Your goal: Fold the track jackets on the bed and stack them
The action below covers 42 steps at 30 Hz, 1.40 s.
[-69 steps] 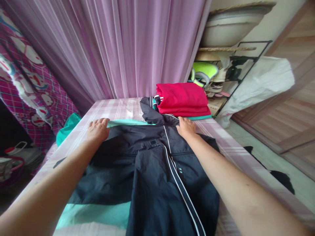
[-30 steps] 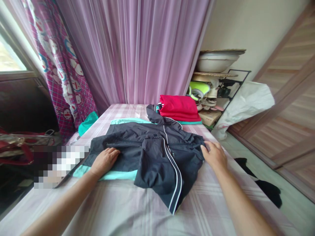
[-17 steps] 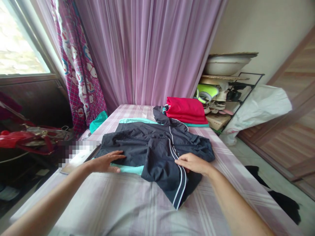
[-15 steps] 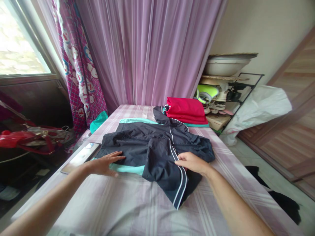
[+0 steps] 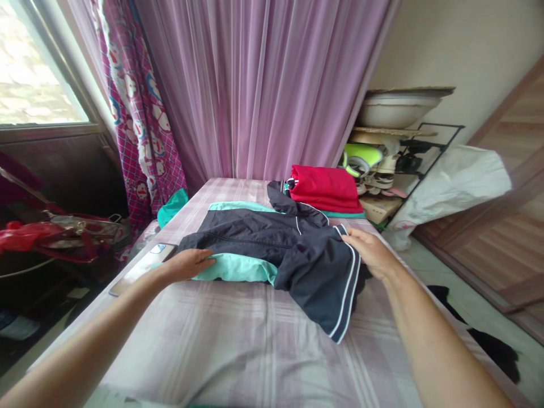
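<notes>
A dark jacket (image 5: 246,226) with white-striped trim and a turquoise lining (image 5: 238,267) lies spread on the bed-like surface covered with a checked cloth (image 5: 221,328). My right hand (image 5: 368,249) pinches the striped edge at the jacket's right side, thumb and fingers closed on the fabric. From there one dark panel hangs toward me in a pointed corner. At the left, my left hand (image 5: 187,266) rests on the jacket's edge beside the lining, fingers stretched out; its thumb is not clearly visible.
A phone (image 5: 140,266) lies by my left forearm. Behind the jacket, folded red cloth (image 5: 325,190) sits on turquoise fabric. A rack (image 5: 437,147) with shoes and a basin (image 5: 399,110) stands at the right, a white bag (image 5: 467,181) beside it. Purple curtains (image 5: 255,85) hang behind.
My right hand has moved right and away from me, drawing the striped edge with it. More turquoise lining shows near my left hand, which has shifted slightly up.
</notes>
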### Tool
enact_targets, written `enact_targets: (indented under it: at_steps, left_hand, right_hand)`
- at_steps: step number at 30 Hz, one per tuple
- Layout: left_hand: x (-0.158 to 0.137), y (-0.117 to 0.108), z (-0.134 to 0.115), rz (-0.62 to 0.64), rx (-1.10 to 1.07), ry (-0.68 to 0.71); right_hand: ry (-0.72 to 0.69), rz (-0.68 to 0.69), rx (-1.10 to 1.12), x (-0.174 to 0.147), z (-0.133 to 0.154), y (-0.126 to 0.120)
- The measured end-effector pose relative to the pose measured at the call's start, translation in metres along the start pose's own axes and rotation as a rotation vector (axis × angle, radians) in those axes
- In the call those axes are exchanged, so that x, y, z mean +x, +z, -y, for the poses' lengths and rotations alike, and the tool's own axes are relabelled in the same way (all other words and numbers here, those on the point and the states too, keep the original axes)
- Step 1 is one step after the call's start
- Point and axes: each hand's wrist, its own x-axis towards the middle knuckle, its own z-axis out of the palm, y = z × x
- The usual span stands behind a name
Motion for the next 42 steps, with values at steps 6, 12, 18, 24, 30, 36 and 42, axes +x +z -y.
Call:
enact_targets:
  at_steps: [6, 12, 18, 24, 30, 36, 42]
  left_hand:
    - [0.028, -0.024, -0.016, 0.085, 0.011, 0.027]
    - [0.064, -0.020, -0.018, 0.164, 0.081, -0.014]
    - [0.067, 0.004, -0.014, 0.162, 0.001, 0.025]
    - [0.062, 0.008, -0.035, -0.012, -0.201, 0.114]
    - [0.064, 0.013, -0.109, -0.020, -0.340, 0.395]
    - [0.069, 0.017, -0.143, -0.020, -0.319, 0.419]
    - [0.069, 0.017, -0.148, -0.278, -0.564, 0.372]
  right_hand:
    - [0.311, -0.047, -0.915, 0.011, -0.021, -0.054]
    - [0.342, -0.137, -1.133, 0.034, -0.039, -0.061]
    - [0.290, -0.121, -0.811, 0.051, -0.050, -0.035]
    - [0.180, 0.215, -0.222, 0.054, -0.037, 0.018]
    - [0.089, 0.249, -0.536, 0.061, -0.013, 0.064]
    - [-0.055, 0.177, -0.730, 0.049, 0.008, 0.056]
    - [-0.332, 0.631, -0.603, 0.024, 0.019, 0.039]
